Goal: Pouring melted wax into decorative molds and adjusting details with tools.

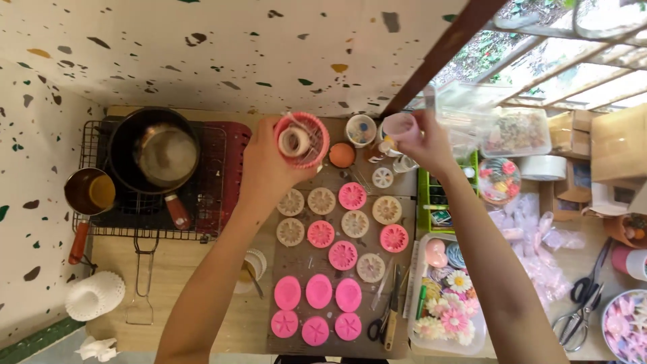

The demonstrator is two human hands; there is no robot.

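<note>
moulds [342,255] crowd board, pot [156,152] blocks left

Speckled terrazzo wall [202,47], wooden table [195,296], barred window [573,54] upper right, daylight.

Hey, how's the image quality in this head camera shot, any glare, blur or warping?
Head view: daylight blows out the window bars at top right; wide-lens warping bends the speckled wall; the left hand holding a pink fluted cup and the right hand with a small pale pink cup look slightly soft; the pink round flower moulds stay sharp, evenly lit, with faint shadows.
</note>
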